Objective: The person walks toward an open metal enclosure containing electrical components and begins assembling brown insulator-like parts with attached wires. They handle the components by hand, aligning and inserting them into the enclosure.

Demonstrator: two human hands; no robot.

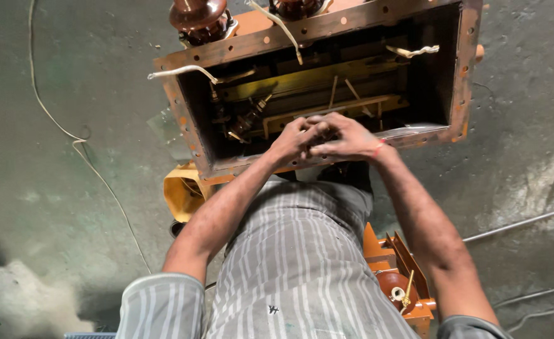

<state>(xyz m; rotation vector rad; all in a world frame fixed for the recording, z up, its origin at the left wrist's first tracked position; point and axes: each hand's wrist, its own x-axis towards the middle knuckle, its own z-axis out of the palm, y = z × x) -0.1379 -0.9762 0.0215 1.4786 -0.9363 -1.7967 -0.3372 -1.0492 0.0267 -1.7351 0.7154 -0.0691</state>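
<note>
An open rusty-orange metal tank [192, 138] stands in front of me, its flanged rim dotted with bolt holes. Inside it lie yellowish bars [315, 81] and wrapped leads. My left hand [293, 139] and my right hand [346, 137] meet over the near rim of the tank, fingers curled close together around something small that I cannot make out. A red thread circles my right wrist. Two brown ceramic insulators [195, 16] stand on the tank's far edge.
A yellow container [179, 191] sits on the floor left of my body. An orange part with a brown insulator [396, 276] lies by my right side. A thin cord [82, 141] trails across the grey concrete floor at left; metal rods [522, 223] lie at right.
</note>
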